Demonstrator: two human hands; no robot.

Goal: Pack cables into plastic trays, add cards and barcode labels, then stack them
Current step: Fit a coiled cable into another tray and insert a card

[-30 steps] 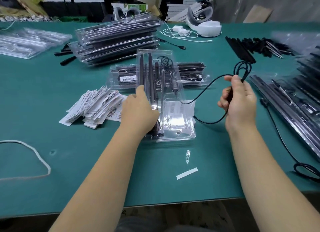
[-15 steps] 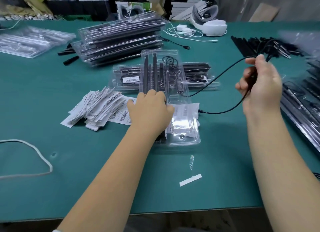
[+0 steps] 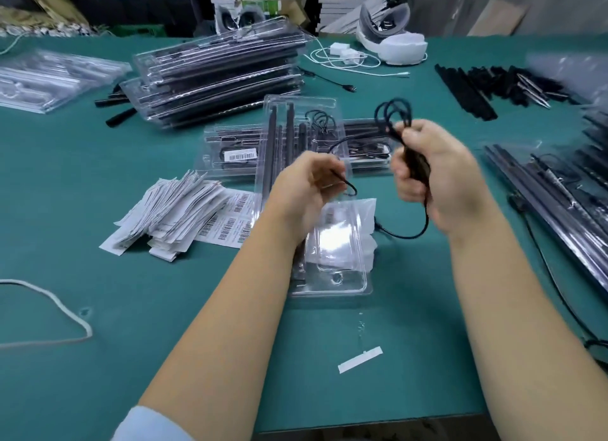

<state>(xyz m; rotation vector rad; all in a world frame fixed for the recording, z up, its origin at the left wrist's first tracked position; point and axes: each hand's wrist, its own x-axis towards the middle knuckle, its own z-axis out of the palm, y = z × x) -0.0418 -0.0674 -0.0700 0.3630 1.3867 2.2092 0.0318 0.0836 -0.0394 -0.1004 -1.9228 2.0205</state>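
Two bare hands work a thin black cable (image 3: pixel 424 223) above a green table (image 3: pixel 98 243). The right hand (image 3: pixel 437 174) is closed in a fist around a bundle of the cable's coils, with several loops (image 3: pixel 393 111) standing out above the knuckles and a slack length hanging below the palm, curving down toward the table. The left hand (image 3: pixel 309 187) pinches a stretch of the same cable between curled fingers (image 3: pixel 339 172), raised just above an open clear plastic tray (image 3: pixel 329 276). That tray lies lengthwise on the table directly under both hands, with long black rods (image 3: pixel 289 128) and a small coiled cable (image 3: pixel 320 118) seated in its far end; its near end holds a clear, glossy pocket. A second tray bearing a white barcode label (image 3: pixel 242 155) lies crosswise beneath it. To the left sit a fanned heap of white cards (image 3: pixel 171 210) and a sheet of barcode labels (image 3: pixel 230 223). Farther back, a tall stack of packed trays (image 3: pixel 217 75) stands left of centre, with more clear trays (image 3: pixel 49 78) at the far left. Along the right edge lie further trays (image 3: pixel 559 194) and loose black parts (image 3: pixel 487 85). A white strip (image 3: pixel 360 360) rests near the table's front edge, and a white cord (image 3: pixel 59 309) loops at the left.
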